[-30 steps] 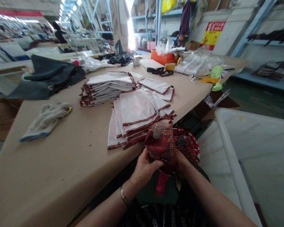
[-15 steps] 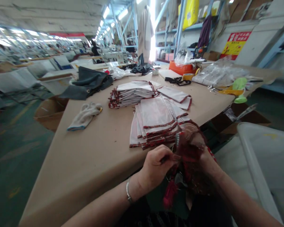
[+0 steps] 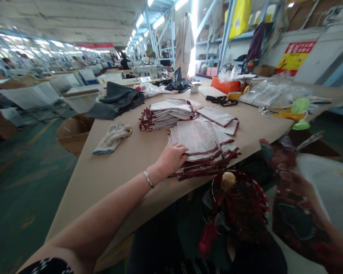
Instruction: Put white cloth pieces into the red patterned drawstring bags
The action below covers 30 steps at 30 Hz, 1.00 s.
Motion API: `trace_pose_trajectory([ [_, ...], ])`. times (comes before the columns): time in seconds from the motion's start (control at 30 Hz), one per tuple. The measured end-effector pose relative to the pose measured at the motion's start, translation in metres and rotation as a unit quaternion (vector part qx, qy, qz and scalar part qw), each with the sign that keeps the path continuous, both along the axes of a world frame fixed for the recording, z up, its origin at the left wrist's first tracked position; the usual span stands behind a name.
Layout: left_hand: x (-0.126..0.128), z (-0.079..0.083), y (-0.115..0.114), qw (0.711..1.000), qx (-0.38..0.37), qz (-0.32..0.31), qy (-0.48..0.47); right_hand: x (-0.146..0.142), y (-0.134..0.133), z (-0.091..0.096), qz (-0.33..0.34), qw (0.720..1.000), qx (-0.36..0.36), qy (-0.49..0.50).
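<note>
My left hand (image 3: 171,160) rests on the left edge of the white pile (image 3: 197,137) on the surface (image 3: 125,182), grip unclear, while my farther right hand (image 3: 313,195) holds a patterned cloth (image 3: 291,207), long axis slanting down rightward.

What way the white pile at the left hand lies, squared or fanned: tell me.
Fanned: the white pile has its red-trimmed edges staggered, one showing past another, beside the left hand.
</note>
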<state>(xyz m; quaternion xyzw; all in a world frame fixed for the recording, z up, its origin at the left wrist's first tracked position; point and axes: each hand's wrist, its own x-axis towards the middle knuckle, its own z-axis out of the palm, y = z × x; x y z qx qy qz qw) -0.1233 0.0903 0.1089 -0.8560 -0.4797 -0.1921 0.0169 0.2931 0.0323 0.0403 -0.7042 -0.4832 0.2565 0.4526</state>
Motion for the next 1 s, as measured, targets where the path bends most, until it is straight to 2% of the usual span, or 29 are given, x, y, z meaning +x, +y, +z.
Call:
trace_pose_trajectory([
  [0.07,0.004,0.002,-0.001,0.998,0.007,0.002,0.058,-0.003,-0.001,-0.05,-0.028,0.995,-0.058,-0.076],
  [0.13,0.006,0.005,-0.001,0.995,0.009,0.008,0.097,-0.003,0.001,-0.092,-0.019,0.986,-0.11,-0.128],
  [0.17,0.006,0.007,-0.001,0.993,0.007,0.01,0.114,-0.003,0.003,-0.104,-0.006,0.983,-0.124,-0.137],
  [0.2,0.006,0.009,0.0,0.992,0.003,0.013,0.129,-0.006,0.005,-0.107,0.004,0.984,-0.122,-0.13],
  [0.23,0.006,0.011,0.0,0.99,-0.002,0.017,0.142,-0.011,0.008,-0.101,0.005,0.988,-0.1,-0.117],
  [0.27,0.006,0.013,0.001,0.989,-0.005,0.023,0.149,-0.02,0.011,-0.085,-0.003,0.993,-0.056,-0.107],
  [0.3,0.006,0.016,0.001,0.989,-0.002,0.032,0.148,-0.033,0.013,-0.062,-0.015,0.995,0.005,-0.102],
  [0.37,0.008,0.022,0.001,0.991,0.02,0.052,0.119,-0.071,0.015,0.0,-0.018,0.981,0.156,-0.114],
  [0.4,0.01,0.026,0.0,0.993,0.034,0.06,0.096,-0.094,0.016,0.032,0.02,0.964,0.222,-0.143],
  [0.47,0.015,0.033,-0.005,0.994,0.058,0.074,0.054,-0.143,0.02,0.085,0.171,0.912,0.294,-0.227],
  [0.5,0.018,0.037,-0.009,0.994,0.064,0.075,0.038,-0.166,0.024,0.103,0.24,0.879,0.3,-0.284],
  [0.53,0.021,0.04,-0.014,0.995,0.067,0.072,0.027,-0.186,0.029,0.114,0.272,0.852,0.288,-0.343],
  [0.6,0.024,0.046,-0.025,0.996,0.069,0.062,0.012,-0.213,0.042,0.121,0.305,0.808,0.233,-0.447],
  [0.67,0.023,0.048,-0.038,0.996,0.072,0.053,-0.002,-0.22,0.054,0.119,0.29,0.789,0.163,-0.516],
  [0.77,0.015,0.041,-0.055,0.994,0.065,0.075,-0.047,-0.204,0.055,0.119,0.227,0.801,0.096,-0.546],
  [0.87,0.012,0.027,-0.068,0.976,-0.022,0.116,-0.183,-0.185,0.027,0.123,0.196,0.83,0.097,-0.514],
  [0.9,0.015,0.023,-0.071,0.952,-0.075,0.123,-0.272,-0.182,0.013,0.122,0.21,0.837,0.107,-0.493],
  [0.93,0.018,0.02,-0.076,0.907,-0.13,0.123,-0.381,-0.182,-0.002,0.118,0.231,0.842,0.118,-0.473],
  [0.97,0.023,0.019,-0.08,0.84,-0.179,0.118,-0.498,-0.182,-0.017,0.112,0.26,0.843,0.125,-0.454],
  [1.0,0.028,0.019,-0.086,0.758,-0.218,0.111,-0.604,-0.184,-0.031,0.103,0.292,0.841,0.127,-0.438],
])
